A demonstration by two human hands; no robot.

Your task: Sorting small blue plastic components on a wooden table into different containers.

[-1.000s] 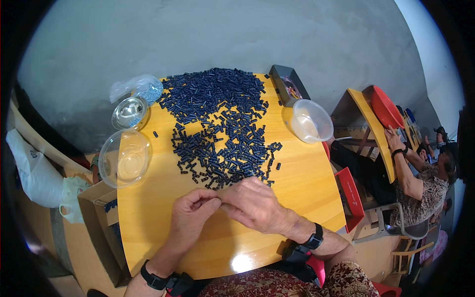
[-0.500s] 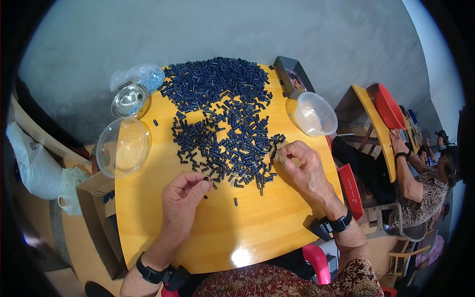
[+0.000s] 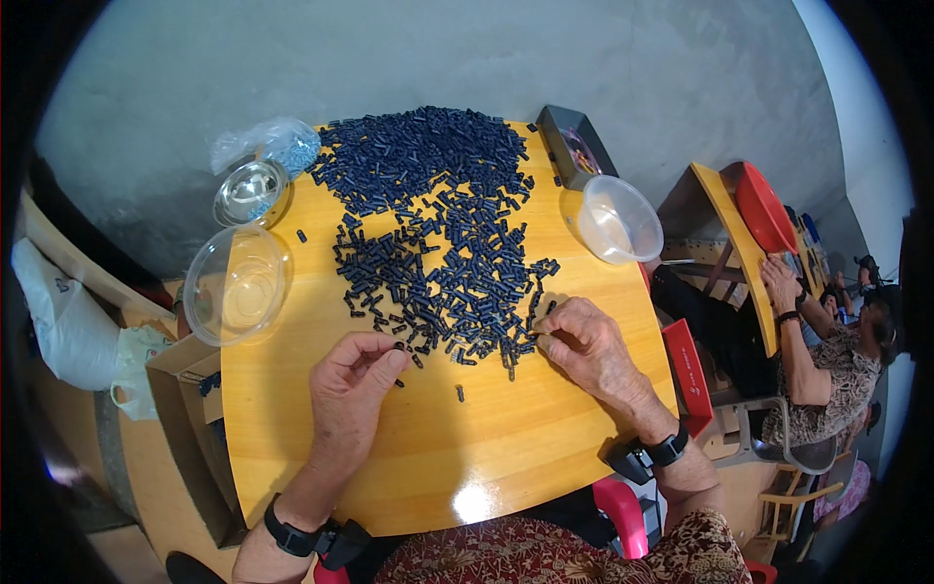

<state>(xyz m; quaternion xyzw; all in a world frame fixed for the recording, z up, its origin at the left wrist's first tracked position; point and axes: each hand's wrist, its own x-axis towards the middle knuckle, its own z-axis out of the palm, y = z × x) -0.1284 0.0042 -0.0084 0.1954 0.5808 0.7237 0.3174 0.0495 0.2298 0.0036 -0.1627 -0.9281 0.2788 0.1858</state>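
A large heap of small black cylindrical parts (image 3: 428,146) covers the far side of the yellow table, with a looser spread of the same parts (image 3: 477,263) reaching toward me. At the near left edge of this spread, my left hand (image 3: 350,389) pinches a small black part (image 3: 399,346) between thumb and index finger. My right hand (image 3: 592,358) is at the spread's near right edge, thumb and index finger pinched together; what they hold, if anything, is too small to make out. One loose black part (image 3: 460,393) lies between my hands.
Clear plastic bowls (image 3: 199,292) and a metal bowl (image 3: 226,200) stand at the table's left, near a bag of light-blue pieces (image 3: 292,146). At the right are a translucent bowl (image 3: 650,234) and a dark tray (image 3: 555,136). A person (image 3: 817,375) sits at another table with a red basin (image 3: 764,209).
My right hand has drawn slightly toward me, fingers still pinched. My left hand keeps its pinch on the small black part. The whole view has shifted a little.
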